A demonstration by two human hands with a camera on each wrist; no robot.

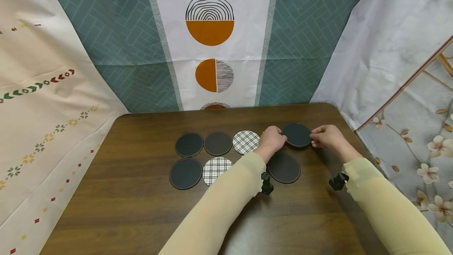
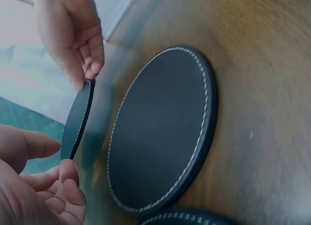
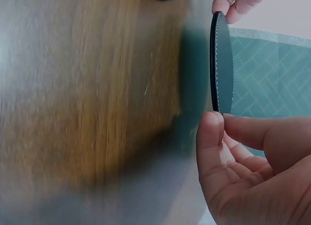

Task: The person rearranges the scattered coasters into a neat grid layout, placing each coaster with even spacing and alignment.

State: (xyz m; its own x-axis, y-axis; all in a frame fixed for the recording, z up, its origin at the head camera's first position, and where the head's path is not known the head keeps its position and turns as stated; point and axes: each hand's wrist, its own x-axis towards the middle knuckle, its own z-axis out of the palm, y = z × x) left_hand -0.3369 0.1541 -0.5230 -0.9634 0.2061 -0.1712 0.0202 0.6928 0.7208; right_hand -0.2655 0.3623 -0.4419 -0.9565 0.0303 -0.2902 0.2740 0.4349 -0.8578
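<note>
Between my two hands is a round black coaster (image 1: 297, 135) with pale edge stitching, raised off the wooden table. My left hand (image 1: 273, 141) pinches its left edge between thumb and fingers. On the opposite edge my right hand (image 1: 330, 137) pinches it the same way. Both wrist views show the held coaster (image 3: 224, 64) nearly edge-on, with a gap between it and the tabletop. Just nearer to me lies a dark coaster (image 1: 284, 167), flat on the table. A white plaid coaster (image 1: 245, 142) lies left of my left hand, partly covered by it.
Farther left, dark coasters (image 1: 189, 144) (image 1: 218, 143) continue the back row. A dark coaster (image 1: 185, 173) and a plaid coaster (image 1: 216, 169) lie in the front row, the plaid one partly behind my left sleeve (image 1: 226, 200). Patterned cloths hang behind the wooden table (image 1: 116, 200) and at its sides.
</note>
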